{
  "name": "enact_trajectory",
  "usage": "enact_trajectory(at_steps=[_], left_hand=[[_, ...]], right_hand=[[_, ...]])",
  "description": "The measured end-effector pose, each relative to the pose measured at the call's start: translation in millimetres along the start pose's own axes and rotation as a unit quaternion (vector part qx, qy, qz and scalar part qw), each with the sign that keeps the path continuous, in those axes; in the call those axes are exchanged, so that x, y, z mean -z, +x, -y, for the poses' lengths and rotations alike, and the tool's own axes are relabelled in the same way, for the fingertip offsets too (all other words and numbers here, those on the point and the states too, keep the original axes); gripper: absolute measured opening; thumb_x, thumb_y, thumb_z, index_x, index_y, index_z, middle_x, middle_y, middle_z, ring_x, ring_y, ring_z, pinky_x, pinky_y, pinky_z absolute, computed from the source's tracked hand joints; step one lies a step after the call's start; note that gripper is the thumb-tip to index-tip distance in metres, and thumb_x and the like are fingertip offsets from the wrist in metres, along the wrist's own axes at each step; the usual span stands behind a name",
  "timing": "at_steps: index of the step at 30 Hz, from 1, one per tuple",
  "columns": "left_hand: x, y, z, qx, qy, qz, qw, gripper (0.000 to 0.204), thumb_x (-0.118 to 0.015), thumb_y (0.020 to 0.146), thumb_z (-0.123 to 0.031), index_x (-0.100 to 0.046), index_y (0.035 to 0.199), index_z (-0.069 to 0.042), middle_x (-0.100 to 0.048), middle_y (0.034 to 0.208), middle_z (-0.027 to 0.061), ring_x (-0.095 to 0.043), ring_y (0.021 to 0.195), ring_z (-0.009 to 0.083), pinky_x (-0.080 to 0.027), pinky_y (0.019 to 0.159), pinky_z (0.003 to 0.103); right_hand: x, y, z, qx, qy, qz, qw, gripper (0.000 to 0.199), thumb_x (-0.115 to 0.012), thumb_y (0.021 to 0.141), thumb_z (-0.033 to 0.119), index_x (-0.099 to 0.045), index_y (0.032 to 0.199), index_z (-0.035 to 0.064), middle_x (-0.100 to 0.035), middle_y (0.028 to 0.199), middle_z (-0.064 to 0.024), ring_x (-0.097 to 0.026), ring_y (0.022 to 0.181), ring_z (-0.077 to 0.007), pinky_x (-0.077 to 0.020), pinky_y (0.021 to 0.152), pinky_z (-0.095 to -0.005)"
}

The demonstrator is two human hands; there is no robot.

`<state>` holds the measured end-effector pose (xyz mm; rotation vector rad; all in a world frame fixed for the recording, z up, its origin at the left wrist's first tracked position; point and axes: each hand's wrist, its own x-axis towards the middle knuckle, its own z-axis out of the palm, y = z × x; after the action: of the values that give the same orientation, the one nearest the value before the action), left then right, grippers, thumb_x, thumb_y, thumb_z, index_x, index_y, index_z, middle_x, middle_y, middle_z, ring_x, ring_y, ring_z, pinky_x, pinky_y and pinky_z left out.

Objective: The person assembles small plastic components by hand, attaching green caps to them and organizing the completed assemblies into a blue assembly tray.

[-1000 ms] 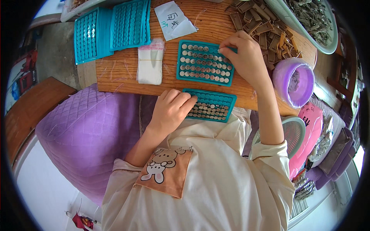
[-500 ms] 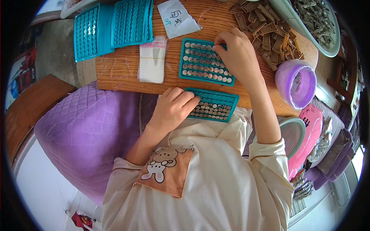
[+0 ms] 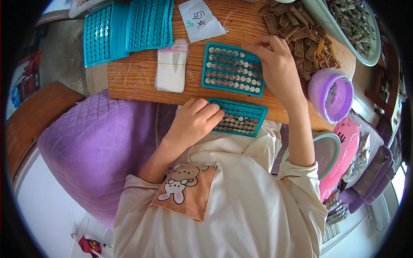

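Trays in use: two, both teal. The upper tray (image 3: 205,64) lies on the wooden table (image 3: 193,71); the lower tray (image 3: 243,107) sits at the table's near edge, by the lap.
Discs: five rows of round discs (image 3: 233,69) in the upper tray, six visible in its far row; discs also fill the lower tray's near rows, total not countable.
Tray stacks: two (image 3: 98,36), far left.
Left hand (image 3: 193,120): fingers curled over the lower tray's left end, touching it; whether they pinch anything cannot be told.
Right hand (image 3: 279,62): thumb and forefinger close together at the upper tray's far row; disc between them, cannot tell.
Obstruction: each hand covers part of its tray.
Surroundings: one banded bag bundle (image 3: 170,75), one paper sheet (image 3: 200,21), one purple bowl (image 3: 315,92), two mesh baskets (image 3: 330,150), uncounted brown pieces (image 3: 307,43) heaped beyond the right hand.
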<state>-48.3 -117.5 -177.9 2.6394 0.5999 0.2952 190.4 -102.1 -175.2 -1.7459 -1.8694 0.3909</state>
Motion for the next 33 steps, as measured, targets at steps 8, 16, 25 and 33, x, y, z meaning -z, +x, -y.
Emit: enact_trajectory(at_steps=[8, 16, 25, 33], left_hand=[[1.0, -1.7, 1.6, 0.001, -0.029, -0.012, 1.0, 0.025, -0.061, 0.064, -0.007, -0.066, 0.088, -0.01, -0.053, 0.081, -0.0016, -0.049, 0.074, 0.0149, -0.046, 0.065, 0.026], [-0.6, -1.6, 1.7, 0.002, -0.028, -0.006, 1.0, 0.023, -0.061, 0.065, -0.008, -0.066, 0.086, -0.011, -0.052, 0.081, -0.0022, -0.049, 0.074, 0.0145, -0.046, 0.066, 0.026], [-1.7, -0.1, 0.2, -0.011, -0.019, 0.0, 1.0, 0.019, -0.062, 0.065, -0.008, -0.065, 0.084, -0.012, -0.053, 0.08, -0.0027, -0.05, 0.075, 0.0143, -0.046, 0.066, 0.027], [-2.3, 3.1, -2.9, 0.067, -0.117, -0.036, 0.99, 0.014, -0.067, 0.066, -0.004, -0.063, 0.078, -0.01, -0.055, 0.081, 0.0004, -0.053, 0.074, 0.018, -0.046, 0.065, 0.029]], right_hand=[[-9.2, -19.5, 1.1, 0.044, -0.075, 0.012, 0.996, 0.039, -0.059, 0.063, -0.001, -0.067, 0.099, 0.0119, -0.054, 0.106, -0.0078, -0.049, 0.098, -0.0264, -0.0418, 0.086, -0.0376], [-10.7, -23.1, 1.4, 0.016, -0.058, 0.001, 0.998, 0.041, -0.056, 0.067, -0.005, -0.066, 0.103, 0.014, -0.053, 0.109, -0.0099, -0.049, 0.099, -0.0279, -0.0438, 0.084, -0.0375], [2.1, -28.0, -10.0, -0.077, 0.065, -0.134, 0.986, 0.035, -0.053, 0.074, -0.01, -0.065, 0.1, 0.0091, -0.056, 0.107, -0.0107, -0.057, 0.086, -0.023, -0.0481, 0.073, -0.031], [5.6, -40.2, -5.3, -0.123, 0.096, -0.143, 0.977, 0.025, -0.052, 0.08, -0.007, -0.065, 0.097, 0.0052, -0.057, 0.104, -0.0099, -0.059, 0.081, -0.0173, -0.0474, 0.065, -0.0237]])
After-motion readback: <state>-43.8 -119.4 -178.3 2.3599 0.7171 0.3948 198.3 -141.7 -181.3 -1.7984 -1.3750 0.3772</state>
